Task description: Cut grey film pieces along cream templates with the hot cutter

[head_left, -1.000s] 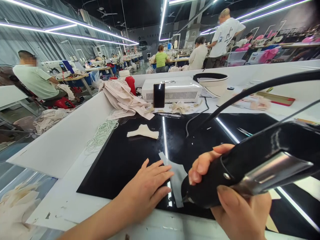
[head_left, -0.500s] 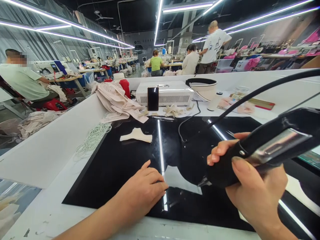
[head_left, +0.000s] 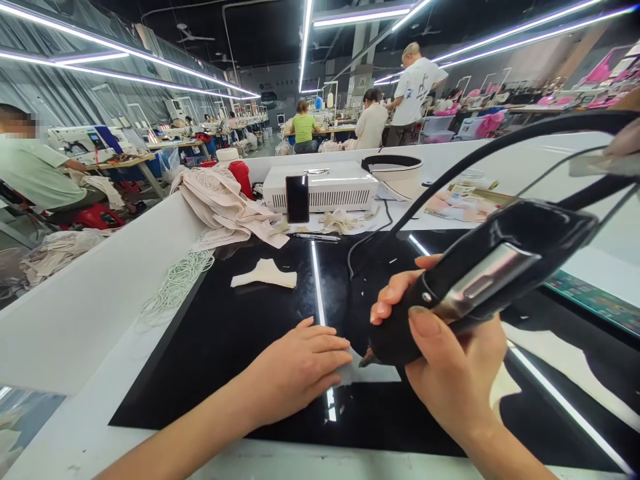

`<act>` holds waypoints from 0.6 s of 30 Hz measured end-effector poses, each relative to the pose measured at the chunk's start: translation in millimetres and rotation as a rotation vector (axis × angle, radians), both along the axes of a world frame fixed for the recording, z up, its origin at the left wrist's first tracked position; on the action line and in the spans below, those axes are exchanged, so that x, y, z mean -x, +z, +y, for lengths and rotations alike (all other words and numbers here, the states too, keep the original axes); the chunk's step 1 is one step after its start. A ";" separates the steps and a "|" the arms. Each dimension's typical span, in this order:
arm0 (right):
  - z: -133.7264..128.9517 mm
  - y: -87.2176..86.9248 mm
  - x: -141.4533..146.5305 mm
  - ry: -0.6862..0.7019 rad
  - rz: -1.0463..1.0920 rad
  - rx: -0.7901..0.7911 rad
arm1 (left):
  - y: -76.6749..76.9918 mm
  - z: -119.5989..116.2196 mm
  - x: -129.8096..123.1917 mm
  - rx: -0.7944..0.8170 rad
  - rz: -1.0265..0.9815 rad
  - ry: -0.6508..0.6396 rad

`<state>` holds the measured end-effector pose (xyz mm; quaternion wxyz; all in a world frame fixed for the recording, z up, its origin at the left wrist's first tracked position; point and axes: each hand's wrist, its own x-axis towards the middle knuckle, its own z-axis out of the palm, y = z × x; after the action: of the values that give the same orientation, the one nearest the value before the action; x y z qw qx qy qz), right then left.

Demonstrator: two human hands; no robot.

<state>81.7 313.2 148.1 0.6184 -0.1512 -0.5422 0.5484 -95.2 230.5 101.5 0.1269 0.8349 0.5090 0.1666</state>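
Observation:
A black corded hot knife (head_left: 493, 273) with a metal side plate is gripped in my right hand (head_left: 445, 367), thumb on the near side and fingers curled round its front. Its small pointed metal tip faces down-left, at a thin pale piece of material (head_left: 383, 372) on the glossy black board (head_left: 210, 353). My left hand (head_left: 300, 367) lies flat, fingers stretched out, with its fingertips over the left part of that piece. The knife and both hands partly hide the piece. Whether the tip touches it I cannot tell.
A cream cut piece (head_left: 265, 274) lies farther back on the board; more pale pieces (head_left: 560, 353) lie at right. Behind stand a phone (head_left: 298, 199) and a white vented box (head_left: 345, 187). Pale cord (head_left: 177, 283) and draped fabric (head_left: 220, 203) are at left. The knife's thick cable (head_left: 450, 163) arches overhead.
My right hand has moved left with the hot knife, bringing its tip closer to my left hand. My left fingers have straightened and spread, now covering more of the pale piece.

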 end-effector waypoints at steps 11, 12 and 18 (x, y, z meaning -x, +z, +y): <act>12.6 -3.9 9.6 -0.066 0.004 -0.037 | 1.3 -5.3 -5.3 0.051 -0.007 0.039; 13.2 -4.2 9.9 -0.062 0.005 -0.036 | 1.8 -5.1 -5.6 0.057 -0.010 0.039; 14.2 -6.9 14.9 -0.075 -0.010 -0.043 | 1.8 -4.4 -2.1 0.090 -0.030 0.044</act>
<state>66.7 327.4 141.2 0.6389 -0.1610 -0.5509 0.5122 -93.1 226.1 103.3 0.1684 0.8143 0.5323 0.1588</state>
